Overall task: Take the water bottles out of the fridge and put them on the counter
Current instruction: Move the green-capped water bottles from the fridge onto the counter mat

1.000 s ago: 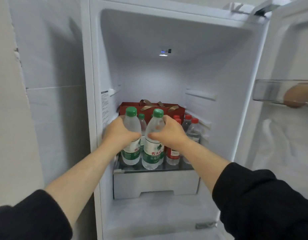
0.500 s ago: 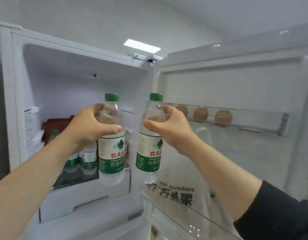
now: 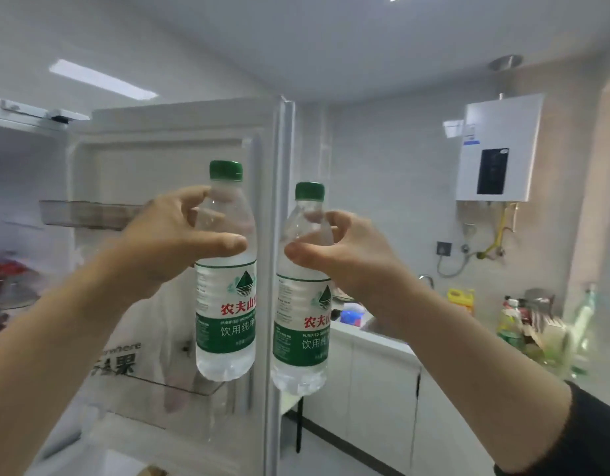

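Note:
My left hand (image 3: 173, 240) grips the shoulder of a clear water bottle (image 3: 226, 304) with a green cap and green label, held upright in the air in front of the open fridge door (image 3: 166, 156). My right hand (image 3: 348, 255) holds a second, matching water bottle (image 3: 302, 334) upright just to its right, past the door's edge. The fridge interior (image 3: 18, 207) shows at the far left, with red items blurred inside. The white counter (image 3: 375, 333) runs along the wall to the right, behind my right arm.
On the counter stand a blue pack (image 3: 351, 316), a yellow container (image 3: 463, 298), and several bottles and jars (image 3: 544, 324). A tap (image 3: 427, 280) rises behind my right wrist. A white water heater (image 3: 496, 149) hangs on the wall. A clear door shelf (image 3: 87, 214) projects from the door.
Both bottles have been lifted out of the fridge and carried to the right. My view has swung right, from the fridge interior to the door edge and the kitchen counter.

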Demonstrator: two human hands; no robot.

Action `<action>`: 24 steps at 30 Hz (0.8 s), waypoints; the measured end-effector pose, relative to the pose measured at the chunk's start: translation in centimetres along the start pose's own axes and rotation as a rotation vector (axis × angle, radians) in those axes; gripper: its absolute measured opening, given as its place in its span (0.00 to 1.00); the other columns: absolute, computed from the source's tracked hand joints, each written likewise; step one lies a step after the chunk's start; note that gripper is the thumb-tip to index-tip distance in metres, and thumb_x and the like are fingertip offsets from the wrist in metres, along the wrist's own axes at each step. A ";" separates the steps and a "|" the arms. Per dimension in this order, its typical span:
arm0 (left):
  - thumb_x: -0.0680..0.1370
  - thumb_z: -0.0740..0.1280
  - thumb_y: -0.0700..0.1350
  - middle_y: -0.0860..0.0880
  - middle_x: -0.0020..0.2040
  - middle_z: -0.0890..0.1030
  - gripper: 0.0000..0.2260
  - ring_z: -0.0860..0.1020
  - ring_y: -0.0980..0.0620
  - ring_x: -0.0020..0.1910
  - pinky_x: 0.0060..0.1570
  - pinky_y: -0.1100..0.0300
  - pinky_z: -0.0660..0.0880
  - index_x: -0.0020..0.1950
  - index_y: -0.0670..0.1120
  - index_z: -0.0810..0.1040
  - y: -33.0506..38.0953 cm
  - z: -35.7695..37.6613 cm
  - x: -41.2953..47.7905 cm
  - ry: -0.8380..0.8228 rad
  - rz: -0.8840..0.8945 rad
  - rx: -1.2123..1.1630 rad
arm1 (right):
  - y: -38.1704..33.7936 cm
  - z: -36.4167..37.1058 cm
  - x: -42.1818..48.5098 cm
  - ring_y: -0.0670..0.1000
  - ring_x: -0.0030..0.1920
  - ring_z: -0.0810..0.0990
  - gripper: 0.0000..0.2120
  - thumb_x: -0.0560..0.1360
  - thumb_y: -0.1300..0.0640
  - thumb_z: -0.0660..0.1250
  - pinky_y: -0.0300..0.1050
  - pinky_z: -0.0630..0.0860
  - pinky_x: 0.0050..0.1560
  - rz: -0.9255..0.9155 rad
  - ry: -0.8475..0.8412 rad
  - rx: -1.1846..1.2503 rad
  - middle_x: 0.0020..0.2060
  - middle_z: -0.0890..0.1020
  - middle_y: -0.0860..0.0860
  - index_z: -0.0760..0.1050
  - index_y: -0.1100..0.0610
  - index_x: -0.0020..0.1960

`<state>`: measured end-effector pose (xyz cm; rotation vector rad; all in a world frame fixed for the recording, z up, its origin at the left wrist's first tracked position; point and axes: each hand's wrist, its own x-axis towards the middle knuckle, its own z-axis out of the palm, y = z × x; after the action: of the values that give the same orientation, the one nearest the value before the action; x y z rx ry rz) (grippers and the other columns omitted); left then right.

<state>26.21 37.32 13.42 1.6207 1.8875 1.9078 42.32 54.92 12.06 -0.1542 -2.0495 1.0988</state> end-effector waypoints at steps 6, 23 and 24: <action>0.56 0.81 0.38 0.44 0.46 0.87 0.29 0.85 0.44 0.48 0.47 0.54 0.81 0.56 0.51 0.81 3.0 15.6 1.4 -0.189 0.037 -0.197 | 0.9 -14.8 -7.6 0.42 0.41 0.85 0.22 0.65 0.54 0.82 0.31 0.78 0.38 0.089 0.166 -0.193 0.43 0.87 0.46 0.76 0.49 0.55; 0.56 0.79 0.53 0.53 0.48 0.85 0.31 0.83 0.55 0.47 0.46 0.56 0.78 0.58 0.57 0.79 -5.2 59.2 13.9 -0.606 0.072 -0.373 | 20.6 -43.1 -13.6 0.38 0.46 0.79 0.26 0.64 0.49 0.81 0.33 0.72 0.38 0.464 0.704 -0.566 0.48 0.81 0.40 0.72 0.45 0.57; 0.55 0.78 0.55 0.53 0.49 0.85 0.31 0.83 0.55 0.48 0.45 0.56 0.78 0.58 0.57 0.79 -6.0 61.3 14.6 -0.617 0.070 -0.371 | 22.0 -44.2 -13.5 0.36 0.45 0.78 0.25 0.64 0.49 0.81 0.31 0.71 0.37 0.490 0.720 -0.577 0.47 0.80 0.39 0.72 0.44 0.55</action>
<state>54.47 92.81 2.21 1.8638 1.1773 1.4171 76.70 91.42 1.56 -1.2068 -1.6189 0.5412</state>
